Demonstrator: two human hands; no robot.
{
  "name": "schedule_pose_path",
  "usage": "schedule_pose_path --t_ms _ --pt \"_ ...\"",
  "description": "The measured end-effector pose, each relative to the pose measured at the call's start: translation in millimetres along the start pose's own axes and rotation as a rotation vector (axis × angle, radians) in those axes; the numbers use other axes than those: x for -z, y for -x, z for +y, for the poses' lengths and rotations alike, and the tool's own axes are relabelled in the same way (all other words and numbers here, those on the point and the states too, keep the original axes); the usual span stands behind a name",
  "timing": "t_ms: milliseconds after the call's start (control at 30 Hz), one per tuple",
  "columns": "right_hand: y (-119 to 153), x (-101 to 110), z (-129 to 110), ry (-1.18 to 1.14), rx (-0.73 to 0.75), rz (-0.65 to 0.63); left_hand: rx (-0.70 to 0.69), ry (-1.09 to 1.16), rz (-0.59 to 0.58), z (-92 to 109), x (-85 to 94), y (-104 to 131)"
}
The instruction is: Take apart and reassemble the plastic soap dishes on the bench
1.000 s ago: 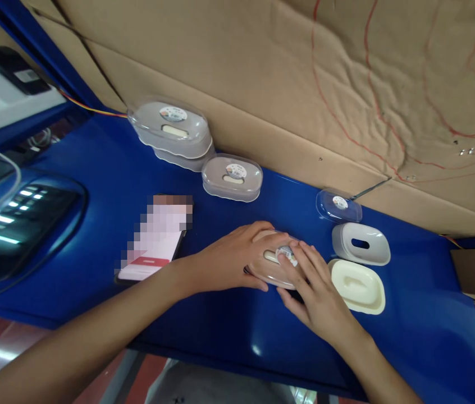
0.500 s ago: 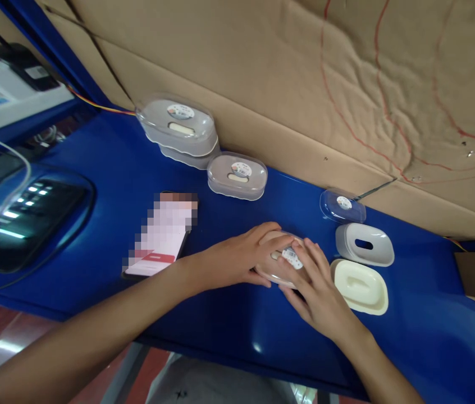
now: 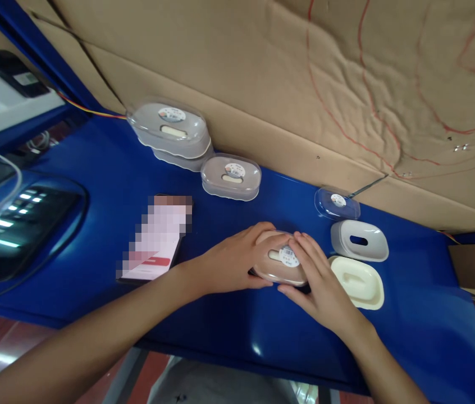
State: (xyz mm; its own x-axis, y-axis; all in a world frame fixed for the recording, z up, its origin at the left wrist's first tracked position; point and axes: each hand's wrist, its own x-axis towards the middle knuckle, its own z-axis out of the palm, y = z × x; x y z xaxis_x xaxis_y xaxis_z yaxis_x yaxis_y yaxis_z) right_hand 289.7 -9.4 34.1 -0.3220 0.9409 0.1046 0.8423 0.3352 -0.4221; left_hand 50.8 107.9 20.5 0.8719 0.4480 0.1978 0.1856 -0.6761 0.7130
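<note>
Between my two hands is a pinkish oval plastic box (image 3: 268, 264) with a clear lid, a slot and a round white label on top. My left hand (image 3: 237, 258) wraps its left end, thumb at the near side and fingers over the far edge. The right end is gripped by my right hand (image 3: 324, 286), its fingers along the lid's edge beside the label and its thumb at the near side. Right of that hand lie a cream oval tray (image 3: 359, 283), a grey-white oval shell (image 3: 378, 244) with a slot, and a clear lid (image 3: 336, 203) with a label.
Along the cardboard wall (image 3: 220, 73) stand stacked lidded oval boxes (image 3: 170, 132) and a single one (image 3: 231, 178). A phone (image 3: 155, 238) lies on the blue table (image 3: 229, 331), left of my hands. Farther left are a dark tablet (image 3: 31, 230) and cables. A cardboard carton (image 3: 469, 269) sits at the right.
The fingers of my right hand have slid off the lid's label toward the box's right edge, leaving the label in plain sight. My left hand keeps its hold. The view has shifted slightly.
</note>
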Motion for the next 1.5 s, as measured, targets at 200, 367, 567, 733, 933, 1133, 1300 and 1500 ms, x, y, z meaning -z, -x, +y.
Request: schedule_pose_path --t_ms 200,367,567,733,933,1133,1300,1500 --pt "2 2 5 -0.081 -0.049 -0.012 0.016 0.006 -0.015 -2 -4.5 2" --pt "4 1 5 -0.053 -0.031 0.020 0.010 -0.039 -0.022 2 -3.7 3" --pt "9 12 -17 0.167 0.319 0.238 -0.017 -0.229 0.027 9 2.7 2" --pt "14 8 -41 0.114 0.394 0.152 -0.068 -0.383 0.026 16 9.8 2" --pt "11 -2 -39 0.190 0.114 -0.064 -0.083 -0.523 0.163 16 13.3 6" --pt "11 11 -27 0.169 0.137 -0.064 -0.045 -0.517 0.149 15 7.5 5" --pt "8 28 -17 0.160 0.068 0.124 -0.010 -0.519 0.091 15 7.3 5" --pt "28 58 16 0.466 -0.202 0.269 0.003 -0.497 -0.003 11 4.9 2"
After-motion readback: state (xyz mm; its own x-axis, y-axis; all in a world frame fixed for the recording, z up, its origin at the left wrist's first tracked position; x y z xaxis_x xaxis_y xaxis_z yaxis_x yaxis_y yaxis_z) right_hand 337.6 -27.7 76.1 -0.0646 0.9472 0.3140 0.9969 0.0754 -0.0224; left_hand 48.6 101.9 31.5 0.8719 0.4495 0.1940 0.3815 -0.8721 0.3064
